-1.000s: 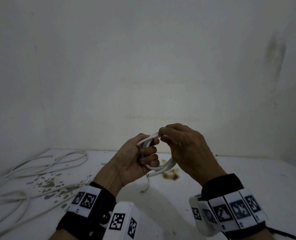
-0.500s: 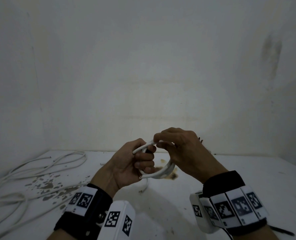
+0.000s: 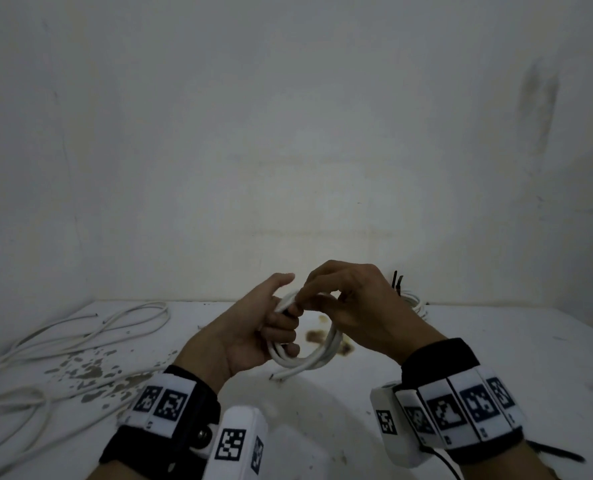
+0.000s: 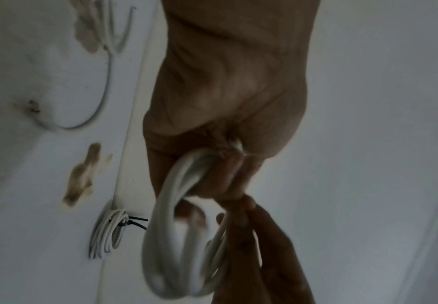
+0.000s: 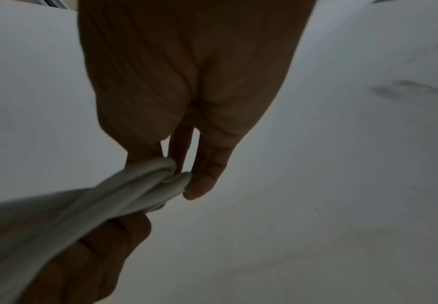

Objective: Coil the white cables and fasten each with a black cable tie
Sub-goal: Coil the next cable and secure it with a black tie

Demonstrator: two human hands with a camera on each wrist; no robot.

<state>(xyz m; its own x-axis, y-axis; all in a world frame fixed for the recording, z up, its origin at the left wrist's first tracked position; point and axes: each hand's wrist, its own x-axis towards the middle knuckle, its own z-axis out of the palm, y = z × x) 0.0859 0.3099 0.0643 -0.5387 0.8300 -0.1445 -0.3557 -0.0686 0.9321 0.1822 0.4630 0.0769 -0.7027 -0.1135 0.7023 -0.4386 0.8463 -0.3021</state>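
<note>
Above the bench: a small white coil is being held in the air between both hands, clear of the bench, probably so the loops can be turned freely.
Left hand: the left hand is being kept curled round one side of the coil, the fingers passing through the ring; the turns are thus being clamped together so they cannot spring apart.
Right hand: the right hand is being used to pinch the strands at the top of the ring between thumb and fingertips, seemingly to lay the last turn in line with the rest.
Free end: a short tail is being left hanging below the coil, so the winding is judged nearly finished.
Tie: no black tie is being held by either hand; fastening is judged to be the step not yet done.
Finished coil: a coil bound with a black tie is being kept at the back of the bench by the wall, out of the working space.
Loose cables: more white cables are being left uncoiled at the left of the bench, near the dark stains, presumably awaiting their turn.
Risk: the stiff loops may be released if the left grip is eased before a tie is fitted.
</note>
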